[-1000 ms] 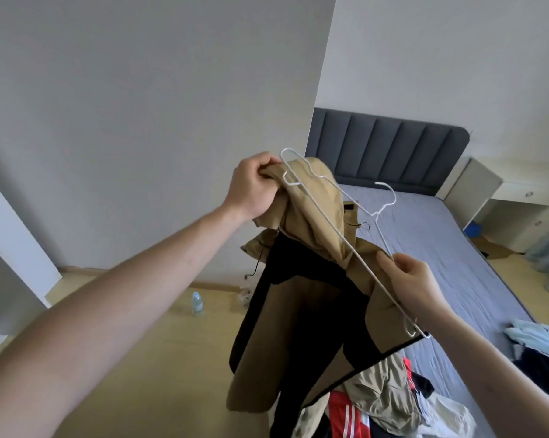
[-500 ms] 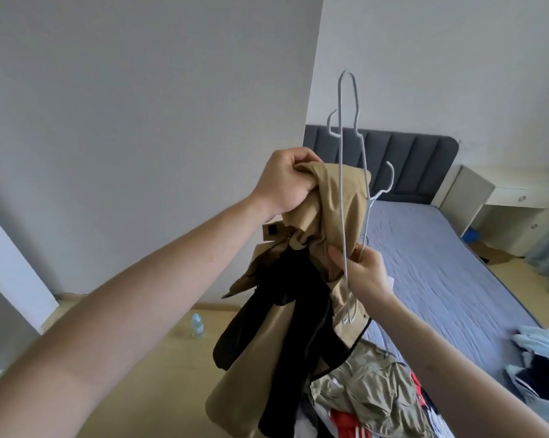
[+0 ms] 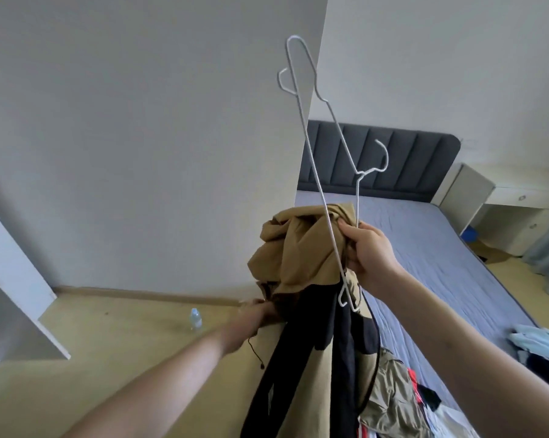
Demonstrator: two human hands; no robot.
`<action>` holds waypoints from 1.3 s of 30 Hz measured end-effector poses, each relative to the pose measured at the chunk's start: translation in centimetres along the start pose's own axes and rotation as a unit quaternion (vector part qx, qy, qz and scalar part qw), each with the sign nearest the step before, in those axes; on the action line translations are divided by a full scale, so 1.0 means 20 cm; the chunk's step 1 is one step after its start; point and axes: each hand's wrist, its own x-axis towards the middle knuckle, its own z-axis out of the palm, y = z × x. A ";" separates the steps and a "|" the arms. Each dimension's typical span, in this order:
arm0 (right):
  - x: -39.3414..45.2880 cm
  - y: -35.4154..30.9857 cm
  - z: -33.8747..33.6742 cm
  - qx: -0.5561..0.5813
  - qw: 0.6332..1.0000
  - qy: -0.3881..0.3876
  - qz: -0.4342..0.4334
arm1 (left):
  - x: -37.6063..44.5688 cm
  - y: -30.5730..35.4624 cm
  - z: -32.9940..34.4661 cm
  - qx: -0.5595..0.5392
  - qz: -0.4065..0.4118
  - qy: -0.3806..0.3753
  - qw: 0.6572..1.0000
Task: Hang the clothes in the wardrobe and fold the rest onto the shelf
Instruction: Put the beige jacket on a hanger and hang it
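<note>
our right fingers [image 3: 350,227] curl round a white wire hanger [image 3: 322,172] and the bunched top of a tan and black jacket [image 3: 301,257], so our right hand [image 3: 369,252] clamps both together, just right of the picture's middle. the hanger stands nearly on end, one tip up at twelve o'clock against the wall [image 3: 124,137], its hook pointing toward two o'clock. the jacket hangs down from the grip toward six o'clock, tan folds on top, black panels below. our left hand [image 3: 259,312] reaches to the jacket's collar edge at about seven o'clock from the bundle; it is blurred and partly hidden by cloth, so we cannot tell whether its fingers are pinching or apart. behind lies a bed [image 3: 431,248] with a dark headboard [image 3: 393,162], from one to four o'clock. more clothes [image 3: 393,393] are heaped at five o'clock. a water bottle [image 3: 196,318] stands on the floor [image 3: 108,343] at eight o'clock.
</note>
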 end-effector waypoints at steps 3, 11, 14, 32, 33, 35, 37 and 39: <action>0.01 0.00 0.00 0.017 0.999 -0.008 0.028 | 0.04 -0.07 0.06 -0.066 0.011 -0.007 0.998; 0.05 -0.04 -0.13 0.108 0.992 0.039 0.051 | 0.16 -0.05 0.02 -0.275 0.041 -0.054 0.959; 0.07 -0.04 -0.21 0.151 0.984 0.088 0.044 | 0.15 -0.07 -0.01 -0.326 0.072 -0.108 0.937; 0.19 0.16 -0.40 -0.001 0.982 0.169 0.086 | -0.07 0.35 -0.36 0.167 0.340 0.164 0.911; 0.19 0.18 -0.41 -0.027 0.982 0.168 0.081 | -0.09 0.40 -0.38 0.189 0.357 0.187 0.896; 0.19 0.20 -0.41 -0.089 0.981 0.159 0.067 | -0.14 0.49 -0.43 0.182 0.393 0.223 0.873; 0.17 0.21 -0.43 -0.163 0.973 0.152 0.054 | -0.19 0.59 -0.46 0.157 0.434 0.256 0.850; 0.15 0.22 -0.46 -0.245 0.959 0.141 0.032 | -0.25 0.68 -0.49 0.143 0.462 0.278 0.830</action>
